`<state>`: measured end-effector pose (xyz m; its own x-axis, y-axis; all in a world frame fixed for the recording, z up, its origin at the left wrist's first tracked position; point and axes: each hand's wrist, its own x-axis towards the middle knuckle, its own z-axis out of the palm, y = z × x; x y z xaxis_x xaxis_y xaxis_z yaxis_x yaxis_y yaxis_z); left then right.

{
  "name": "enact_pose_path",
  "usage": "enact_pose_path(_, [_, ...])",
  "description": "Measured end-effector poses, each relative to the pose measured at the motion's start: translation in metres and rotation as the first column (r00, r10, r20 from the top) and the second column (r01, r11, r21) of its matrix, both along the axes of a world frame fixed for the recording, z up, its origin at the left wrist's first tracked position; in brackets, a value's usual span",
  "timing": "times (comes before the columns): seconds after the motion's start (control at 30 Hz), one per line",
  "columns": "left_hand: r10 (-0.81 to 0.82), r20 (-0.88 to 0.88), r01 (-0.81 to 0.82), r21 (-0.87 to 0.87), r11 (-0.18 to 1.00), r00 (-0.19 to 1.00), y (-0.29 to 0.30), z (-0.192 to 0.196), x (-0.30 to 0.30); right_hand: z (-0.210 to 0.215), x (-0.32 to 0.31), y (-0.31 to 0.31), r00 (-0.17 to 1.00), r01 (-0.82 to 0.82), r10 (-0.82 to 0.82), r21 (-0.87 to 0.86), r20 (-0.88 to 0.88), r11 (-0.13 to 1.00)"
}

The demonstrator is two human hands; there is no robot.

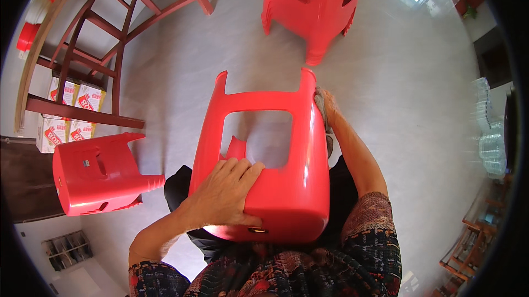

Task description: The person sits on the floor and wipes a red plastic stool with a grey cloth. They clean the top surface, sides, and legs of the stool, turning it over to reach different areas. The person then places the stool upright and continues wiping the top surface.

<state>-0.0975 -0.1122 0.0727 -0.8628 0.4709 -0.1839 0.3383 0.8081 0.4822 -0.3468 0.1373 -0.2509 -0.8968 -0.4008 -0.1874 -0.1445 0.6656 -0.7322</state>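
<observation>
A red plastic stool (pixel 286 200) lies tipped on its side across my lap, its legs pointing away from me. My left hand (pixel 228 189) grips its side panel, fingertips at the edge of the large cut-out and thumb low near a small slot. At the stool's far right leg, my right hand (pixel 329 107) presses what looks like a greyish cloth (pixel 320 104) against the outer face. Most of that hand's fingers are turned away behind the leg. Through the cut-out, part of another red leg shows.
Another red stool (pixel 311 7) stands ahead; a third (pixel 102 173) lies tipped at left. Beyond it are a dark red wooden frame (pixel 118 35) and stacked printed cartons (pixel 71 109). Clear plastic containers (pixel 492 148) and wooden racks (pixel 468 244) line the right side. Grey floor (pixel 413 104) lies between.
</observation>
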Motion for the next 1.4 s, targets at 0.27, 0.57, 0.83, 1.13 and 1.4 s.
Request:
enact_pose_path(0.27, [-0.022,-0.048,0.021,-0.013,1.0,0.999,0.005,0.003,0.004,0.177,0.104,0.002,0.984,-0.178,0.174,-0.271,-0.041,0.946])
enact_pose_path(0.57, [-0.026,-0.036,0.026,-0.007,1.0,0.999,0.005,0.002,0.008,0.21,0.109,-0.009,0.99,-0.101,0.121,-0.247,0.068,0.964])
enact_pose_path(0.83, [-0.014,-0.032,0.014,0.003,1.0,0.999,0.002,-0.001,0.006,0.17,0.032,-0.096,0.93,-0.356,0.366,0.156,-0.043,0.922])
enact_pose_path(1.13, [0.014,-0.1,-0.009,0.049,0.999,0.995,-0.003,-0.007,0.003,0.149,0.036,-0.255,0.555,-0.816,0.825,0.122,-0.109,0.565])
enact_pose_path(1.4, [0.049,-0.048,-0.048,0.036,0.998,0.998,-0.004,-0.007,0.007,0.174,0.036,-0.22,0.658,-0.724,0.751,0.23,-0.053,0.651])
